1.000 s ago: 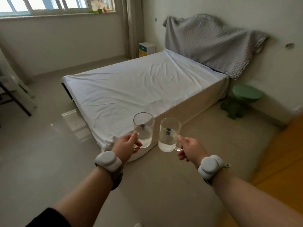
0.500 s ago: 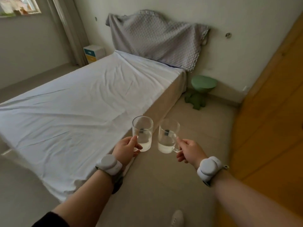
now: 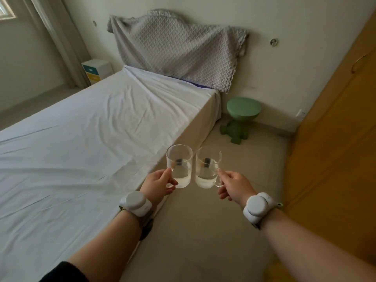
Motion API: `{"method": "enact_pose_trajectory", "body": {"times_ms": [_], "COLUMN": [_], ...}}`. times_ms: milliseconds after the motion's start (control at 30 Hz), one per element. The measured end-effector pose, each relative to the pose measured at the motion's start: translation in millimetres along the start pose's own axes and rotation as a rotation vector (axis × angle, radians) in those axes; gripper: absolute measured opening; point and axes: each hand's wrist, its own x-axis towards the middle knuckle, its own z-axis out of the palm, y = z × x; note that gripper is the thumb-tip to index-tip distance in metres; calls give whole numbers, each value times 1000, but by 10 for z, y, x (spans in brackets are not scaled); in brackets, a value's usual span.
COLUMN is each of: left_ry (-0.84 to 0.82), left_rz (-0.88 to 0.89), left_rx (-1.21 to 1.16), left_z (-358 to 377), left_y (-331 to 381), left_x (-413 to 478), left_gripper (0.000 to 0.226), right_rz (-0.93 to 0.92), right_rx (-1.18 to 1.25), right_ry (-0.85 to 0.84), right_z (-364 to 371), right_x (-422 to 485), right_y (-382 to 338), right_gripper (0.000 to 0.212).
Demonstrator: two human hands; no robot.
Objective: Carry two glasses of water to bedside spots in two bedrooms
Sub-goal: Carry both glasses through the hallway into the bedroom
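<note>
Two clear glass mugs, each with some water at the bottom, are held upright side by side in front of me. My left hand (image 3: pixel 157 183) grips the left glass (image 3: pixel 179 165) by its handle. My right hand (image 3: pixel 234 187) grips the right glass (image 3: pixel 207 166) by its handle. Both hover over the beige floor beside the bed (image 3: pixel 81 139), which has a white sheet. A round green stool (image 3: pixel 243 107) stands on the floor at the bed's head corner, ahead and to the right of the glasses.
A grey quilted blanket (image 3: pixel 177 49) hangs over the headboard against the wall. A wooden door or wardrobe (image 3: pixel 335 139) lines the right side. A small white cabinet (image 3: pixel 97 71) with coloured drawers sits past the bed by the curtain (image 3: pixel 59 37).
I have walked further along the bed's right side toward its head. The green stool and headboard are closer and more central. Both hands keep holding the glasses the same way.
</note>
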Motion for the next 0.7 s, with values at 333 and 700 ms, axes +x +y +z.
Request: {"method": "enact_pose_trajectory", "body": {"times_ms": [333,700], "left_ry": [-92,-237], "left_rz": [27,60], "left_rx": [18,97], "left_z": [448,949], "left_y": [480,1180], "left_x": [1664,3358], "left_gripper": [36,42], "right_rz": [35,135], "right_rx": [-18,75], "right_ry": [104,221], "right_z": [-401,-820], "right_x": [1400,2782], "right_y": [-387,-845], "right_gripper": [36,39]}}
